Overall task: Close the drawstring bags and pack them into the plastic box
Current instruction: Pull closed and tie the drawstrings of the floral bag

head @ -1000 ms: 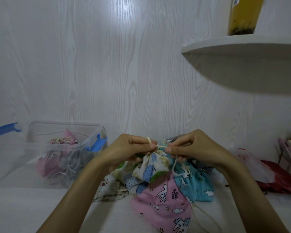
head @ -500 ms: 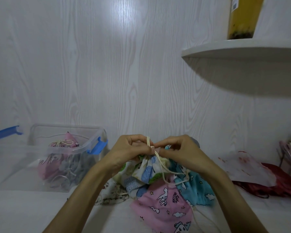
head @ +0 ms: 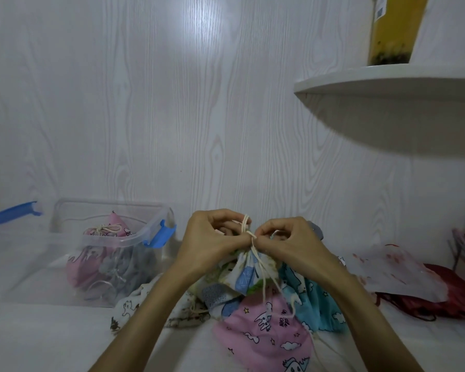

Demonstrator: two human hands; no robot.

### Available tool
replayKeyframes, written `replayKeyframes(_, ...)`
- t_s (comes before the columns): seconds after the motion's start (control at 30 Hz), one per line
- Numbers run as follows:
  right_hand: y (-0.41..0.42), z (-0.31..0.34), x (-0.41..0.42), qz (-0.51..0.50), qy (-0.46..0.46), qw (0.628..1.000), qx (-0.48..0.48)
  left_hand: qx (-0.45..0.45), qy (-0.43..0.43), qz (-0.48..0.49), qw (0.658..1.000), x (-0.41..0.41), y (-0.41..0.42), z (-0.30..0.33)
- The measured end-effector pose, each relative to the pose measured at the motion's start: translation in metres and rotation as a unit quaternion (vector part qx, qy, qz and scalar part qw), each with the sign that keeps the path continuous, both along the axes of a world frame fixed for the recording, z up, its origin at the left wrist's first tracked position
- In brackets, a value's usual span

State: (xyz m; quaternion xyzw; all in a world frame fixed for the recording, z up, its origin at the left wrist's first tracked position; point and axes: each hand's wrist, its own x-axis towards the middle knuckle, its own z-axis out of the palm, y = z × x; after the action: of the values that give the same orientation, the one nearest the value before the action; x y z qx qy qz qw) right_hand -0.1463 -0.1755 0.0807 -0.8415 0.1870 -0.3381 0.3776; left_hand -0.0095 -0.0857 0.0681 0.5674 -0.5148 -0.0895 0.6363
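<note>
A small white patterned drawstring bag (head: 246, 273) with blue and green patches is held up above a heap of bags. My left hand (head: 212, 238) and my right hand (head: 289, 241) both pinch its cream drawstring (head: 249, 232) at the gathered neck, fingertips almost touching. Cord ends hang down over the bag. Under it lie a pink unicorn bag (head: 263, 331), a teal cloud bag (head: 317, 304) and a white animal-print bag (head: 134, 307). The clear plastic box (head: 113, 237) with blue clips stands at the left and holds a tied pink bag (head: 108, 229) and a grey bag.
A blue-edged lid (head: 14, 213) lies behind the box at far left. A translucent plastic sheet (head: 395, 272) and red fabric (head: 462, 299) sit at the right. A white shelf (head: 387, 79) with a yellow container juts from the wall above right.
My hands have come together at the bag's neck. The cord, earlier stretched sideways between them, now loops over my left fingers with its ends hanging down.
</note>
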Motion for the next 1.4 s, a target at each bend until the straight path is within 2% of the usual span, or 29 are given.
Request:
replayKeyframes(0.17,-0.004,0.002,-0.006,-0.005,-0.021,1.0,-0.015,-0.046,0.003,0.019,0.999,-0.003,-0.002,-0.005)
replayKeyframes(0.27,-0.008,0.004,-0.01,0.022,0.007,0.998,0.051,-0.042,0.013,0.018,0.999,-0.003,-0.003,-0.008)
replayKeyframes(0.4,-0.009,0.0,-0.006,0.011,0.018,0.989,0.146,-0.039,-0.009,0.029,0.999,0.0,-0.002,-0.007)
replayKeyframes(0.63,-0.009,0.0,-0.008,0.045,0.009,0.985,0.164,-0.027,-0.041,0.062,0.997,0.006,-0.005,-0.009)
replayKeyframes(0.77,-0.012,-0.001,-0.009,0.055,-0.002,0.981,0.184,-0.001,-0.042,0.025,0.999,0.005,-0.004,-0.009)
replayKeyframes(0.9,-0.02,-0.002,-0.01,0.056,0.008,0.979,0.194,0.023,0.035,-0.055,0.998,0.004,0.002,-0.001)
replayKeyframes(0.97,-0.022,-0.002,-0.01,0.025,0.028,0.993,0.108,0.038,0.084,-0.054,0.994,0.002,0.004,0.002)
replayKeyframes(1.03,-0.023,0.0,-0.01,-0.025,0.055,0.997,-0.043,0.053,0.134,-0.038,0.989,0.002,0.004,0.005)
replayKeyframes(1.13,-0.019,-0.001,-0.009,-0.094,0.086,0.953,-0.273,0.082,0.171,-0.007,0.982,0.005,0.002,0.007)
replayKeyframes(1.2,-0.017,-0.005,-0.005,-0.118,0.087,0.929,-0.341,0.098,0.171,0.008,0.98,0.009,0.003,0.008)
replayKeyframes(1.23,-0.018,-0.007,-0.002,-0.114,0.069,0.94,-0.315,0.107,0.167,0.013,0.98,0.011,0.003,0.008)
replayKeyframes(1.27,-0.016,-0.007,0.002,-0.096,0.039,0.967,-0.231,0.12,0.163,0.015,0.979,0.013,0.003,0.007)
replayKeyframes(1.3,-0.013,-0.006,0.006,-0.062,-0.003,0.993,-0.102,0.134,0.163,0.011,0.977,0.015,0.004,0.007)
replayKeyframes(1.33,-0.009,-0.004,0.009,-0.016,-0.05,0.997,0.051,0.147,0.163,0.0,0.976,0.016,0.004,0.006)
replayKeyframes(1.4,-0.004,-0.005,0.015,0.061,-0.12,0.947,0.293,0.158,0.165,-0.035,0.973,0.013,0.005,0.006)
